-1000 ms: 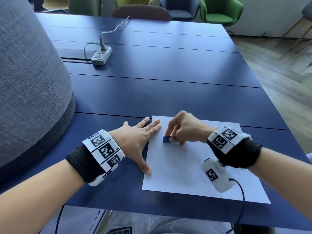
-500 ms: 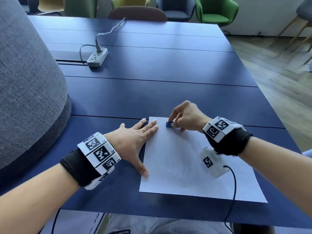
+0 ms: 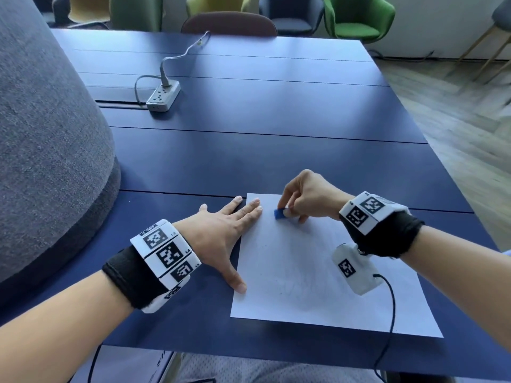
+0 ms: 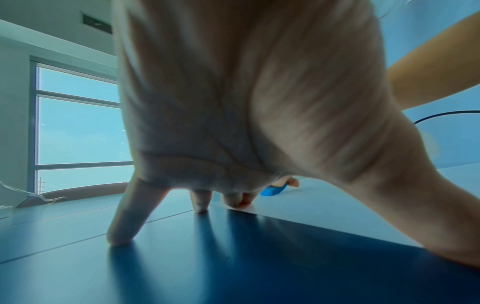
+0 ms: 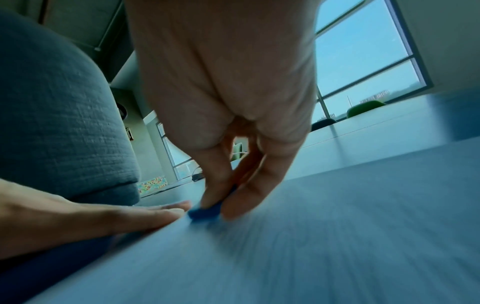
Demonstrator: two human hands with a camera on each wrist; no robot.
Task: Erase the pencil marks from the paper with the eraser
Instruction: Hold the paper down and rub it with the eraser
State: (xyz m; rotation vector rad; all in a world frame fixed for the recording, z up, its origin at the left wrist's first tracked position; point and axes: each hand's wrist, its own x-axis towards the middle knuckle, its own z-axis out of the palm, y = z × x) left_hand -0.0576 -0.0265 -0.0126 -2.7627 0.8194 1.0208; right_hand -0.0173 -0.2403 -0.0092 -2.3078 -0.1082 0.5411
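A white sheet of paper (image 3: 318, 272) lies on the dark blue table (image 3: 249, 161) near its front edge, with faint grey pencil marks in its middle. My right hand (image 3: 287, 210) pinches a small blue eraser (image 3: 278, 213) and holds it down on the sheet's far left corner. In the right wrist view the eraser (image 5: 205, 211) sits under my thumb and fingertips, and the sheet is blurred. My left hand (image 3: 235, 230) lies flat with straight fingers, two fingertips and the thumb on the sheet's left edge. The left wrist view shows the eraser (image 4: 272, 190) beyond my fingers.
A grey fabric-covered partition (image 3: 49, 147) stands on the left. A white power strip (image 3: 163, 98) with its cable lies at the back of the table. Several chairs (image 3: 356, 20) line the far edge. A black cable (image 3: 390, 313) hangs from my right wrist camera.
My right hand slid the eraser from nearer the middle of the sheet's left side toward its far left corner. My left hand stayed flat on the edge.
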